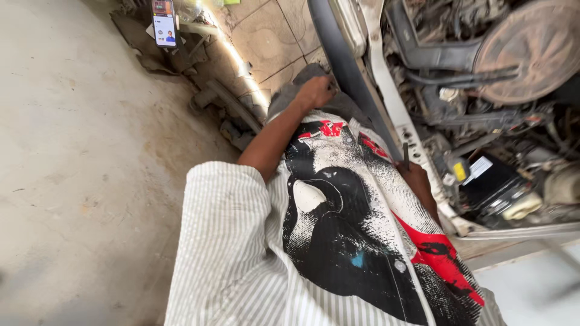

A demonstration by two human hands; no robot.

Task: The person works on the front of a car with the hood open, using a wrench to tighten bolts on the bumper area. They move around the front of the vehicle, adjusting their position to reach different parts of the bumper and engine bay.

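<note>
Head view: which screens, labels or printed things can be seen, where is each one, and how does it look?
Phone: top left, propped upright among parts on the floor; lit rectangular screen, white with an orange top.
Yellow label: small tag in the engine bay, beside the black battery.
White label: pale rectangle on the battery's top.
Printed shirt: worn; black, white, red graphic.

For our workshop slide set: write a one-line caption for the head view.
Beside an open engine bay, the left hand rests near the grey trousers while the right hand holds a thin dark tool.
</note>
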